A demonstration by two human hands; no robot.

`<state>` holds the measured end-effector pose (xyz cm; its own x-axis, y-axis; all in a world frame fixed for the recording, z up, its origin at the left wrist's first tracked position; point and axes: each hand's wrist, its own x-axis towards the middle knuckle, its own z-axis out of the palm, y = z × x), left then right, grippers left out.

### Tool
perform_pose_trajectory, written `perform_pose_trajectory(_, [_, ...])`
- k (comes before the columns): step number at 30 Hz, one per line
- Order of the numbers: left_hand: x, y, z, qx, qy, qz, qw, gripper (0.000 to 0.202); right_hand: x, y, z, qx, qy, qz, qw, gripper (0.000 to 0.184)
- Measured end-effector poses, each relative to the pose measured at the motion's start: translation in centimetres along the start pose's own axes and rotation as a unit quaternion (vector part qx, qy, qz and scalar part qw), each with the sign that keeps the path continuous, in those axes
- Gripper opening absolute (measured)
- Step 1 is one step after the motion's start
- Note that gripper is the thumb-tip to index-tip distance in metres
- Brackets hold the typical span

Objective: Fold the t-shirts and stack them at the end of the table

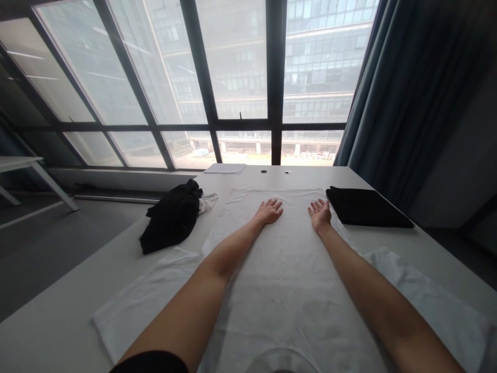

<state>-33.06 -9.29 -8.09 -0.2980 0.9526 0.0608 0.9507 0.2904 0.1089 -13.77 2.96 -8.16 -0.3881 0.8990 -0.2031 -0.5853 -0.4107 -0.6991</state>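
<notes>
1. Our left hand [269,211] lies palm down, fingers spread, on the white, short-sleeved cloth T-shirt [287,274].
2. Our right hand [320,214] has its palm turned up, fingers loosely spread and slightly curled, by the shirt's right side near the hem; we cannot tell whether it touches the fabric.
3. We have the shirt laid flat along the middle of the white, smooth-topped counter [58,317], hem toward the far edge, collar toward us.
4. A crumpled black cloth bundle [171,217] sits at the left edge; a flat, folded black cloth [367,207] lies by the right edge.
</notes>
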Motion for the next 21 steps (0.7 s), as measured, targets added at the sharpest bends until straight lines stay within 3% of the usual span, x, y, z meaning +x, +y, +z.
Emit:
perform_pose_trajectory(3, [0.0, -0.4, -0.5, -0.013, -0.002, -0.005, 1.0, 0.06, -0.1, -0.5, -0.5, 0.002, -0.009, -0.016, 1.0, 0.055])
perform_pose_trajectory(5, [-0.4, -1.7, -1.3, -0.019, 0.004, -0.033, 0.999, 0.058, -0.3, -0.5, -0.6, 0.001, -0.021, -0.014, 1.0, 0.058])
perform_pose_trajectory(10, [-2.1, -7.6, -3.9, -0.015, 0.051, -0.2, 0.978, 0.055, 0.0, -0.4, -0.7, 0.005, -0.038, -0.003, 0.999, 0.061])
perform_pose_trajectory(13, [-2.1, -9.0, -4.9, -0.013, 0.058, -0.241, 0.969, 0.056, 0.3, -0.4, -0.8, 0.008, -0.043, -0.001, 0.999, 0.063])
perform_pose_trajectory(16, [-1.6, -7.0, -4.1, -0.016, 0.059, -0.21, 0.976, 0.052, 0.3, -0.4, -0.9, 0.012, -0.039, -0.003, 0.999, 0.063])
perform_pose_trajectory(21, [-1.8, -2.0, -0.9, -0.028, 0.027, -0.091, 0.995, 0.06, 0.3, -0.4, -1.0, 0.008, -0.043, 0.002, 0.999, 0.063])
